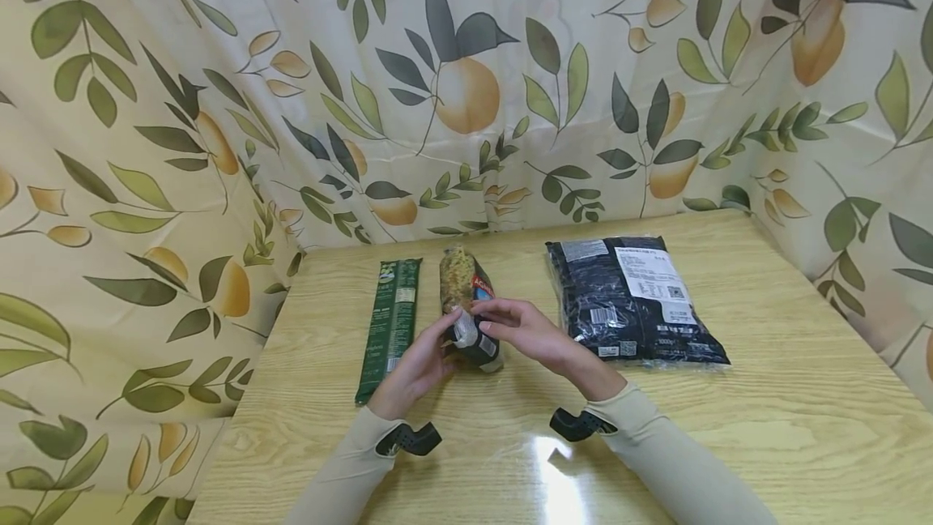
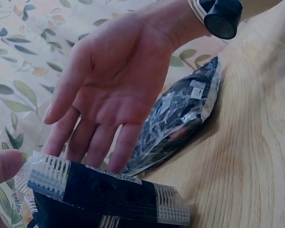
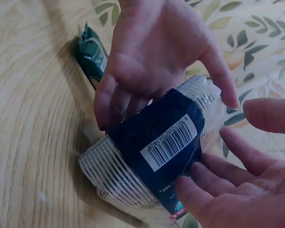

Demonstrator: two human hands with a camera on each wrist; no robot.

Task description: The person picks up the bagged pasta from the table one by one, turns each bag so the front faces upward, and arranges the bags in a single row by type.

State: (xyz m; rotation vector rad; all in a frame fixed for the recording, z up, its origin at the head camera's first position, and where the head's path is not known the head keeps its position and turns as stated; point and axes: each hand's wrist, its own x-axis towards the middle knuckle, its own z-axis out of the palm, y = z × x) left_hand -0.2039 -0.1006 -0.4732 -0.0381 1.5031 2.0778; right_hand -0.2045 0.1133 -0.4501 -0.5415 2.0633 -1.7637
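Hands are framing one bag from both sides: in the head view the left hand (image 1: 419, 366) is lying along its left edge with thumb over the near end, while the right hand (image 1: 535, 339) is touching the top and right side, the fingers of both looking relaxed rather than clenched. Between them a dark-blue plastic bag with clear panels (image 1: 461, 292) is pointing lengthwise away from the person over the pale wood-grain table (image 1: 619, 452); whether its near end is lifting off the wood is hard to tell. Small yellow pieces (image 1: 457, 270), likely dry pasta, are showing through its clear film. A long, flat, green plastic packet (image 1: 389, 330) is lying near it on the left, and a wide black pouch in clear wrapping (image 1: 594, 290), bearing a white printed label (image 1: 652, 274), is lying further off on the right; this spacing is probably giving the hands room around the middle bag. Opaque film is hiding what both of those hold. In the left wrist view the right palm is facing the camera, its straight fingers passing behind the bag's striped end, and the left thumb is hovering just beside a corner. In the right wrist view a black-and-white barcode (image 3: 168, 142) is facing up on that end; the left fingertips are disappearing behind the bag, and the right fingers are leaning loosely against its side, apparently steadying it rather than squeezing.
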